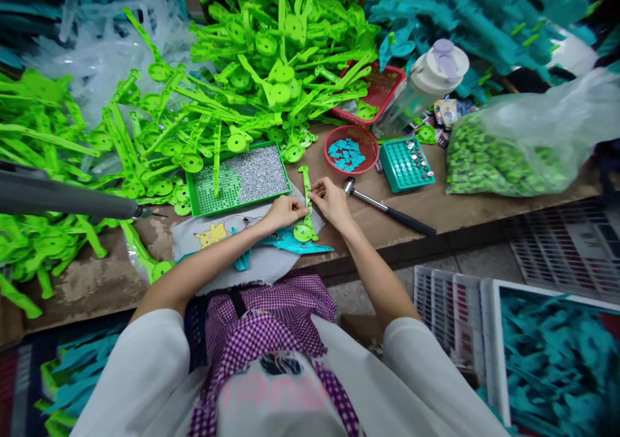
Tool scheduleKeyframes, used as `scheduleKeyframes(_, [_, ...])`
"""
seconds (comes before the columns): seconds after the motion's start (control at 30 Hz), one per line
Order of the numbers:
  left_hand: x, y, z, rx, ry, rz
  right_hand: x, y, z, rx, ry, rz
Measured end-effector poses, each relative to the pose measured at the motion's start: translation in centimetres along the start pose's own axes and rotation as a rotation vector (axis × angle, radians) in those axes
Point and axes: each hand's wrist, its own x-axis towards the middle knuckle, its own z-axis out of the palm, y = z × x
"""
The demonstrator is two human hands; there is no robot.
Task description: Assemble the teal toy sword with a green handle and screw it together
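A long lime-green plastic part point(304, 231) with a round disc end lies before me, its narrow arm pointing away. Beneath it is a flat teal plastic piece point(303, 247) on a grey cloth point(261, 273) with a yellow cartoon print. My left hand point(287, 212) is closed in a pinch at the left side of the green arm. From the right, my right hand point(330, 201) pinches at the same arm, slightly farther up. Whatever is between the fingertips of either hand is too small to make out.
Near my hands are a green tray point(191, 195) of small metal pieces, a red basket point(372, 161) of teal bits, a teal holder point(394, 179) and a hammer point(387, 210). Behind rises a heap of green parts point(276, 50). A clear bag point(508, 146) and bottle point(431, 79) stand right.
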Motion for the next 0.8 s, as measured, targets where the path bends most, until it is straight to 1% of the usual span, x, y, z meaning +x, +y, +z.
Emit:
scheduleKeyframes(0.1, [-0.4, -0.2, -0.3, -0.023, -0.02, 0.042, 0.1, -0.2, 0.0, -0.046, 0.011, -0.011])
scheduleKeyframes(0.2, [-0.7, -0.1, -0.4, -0.013, 0.029, 0.051, -0.4, -0.5, -0.2, -0.092, 0.033, -0.065])
scheduleKeyframes(0.3, [-0.7, 0.1, -0.3, -0.032, 0.043, 0.028, -2.2, -0.8, -0.7, 0.006, 0.054, -0.123])
scheduleKeyframes(0.4, [-0.6, 0.1, -0.2, -0.08, 0.018, 0.033, -4.2, -0.8, -1.0, 0.094, 0.022, -0.129])
scheduleKeyframes(0.47, [-0.4, 0.0, -0.2, -0.102, 0.008, 0.047, -5.0, -0.6, -1.0, 0.116, -0.008, -0.118])
scheduleKeyframes(0.6, [-0.1, -0.3, -0.3, -0.146, -0.006, 0.031, -5.0, -0.4, -0.8, 0.122, -0.051, -0.15])
scheduleKeyframes(0.73, [-0.1, -0.7, -0.3, -0.158, -0.029, 0.039, -5.0, -0.2, -0.6, 0.113, 0.009, -0.167])
scheduleKeyframes(0.8, [-0.3, -0.8, -0.3, -0.156, -0.03, 0.059, -5.2, -0.1, -0.7, 0.089, 0.001, -0.174])
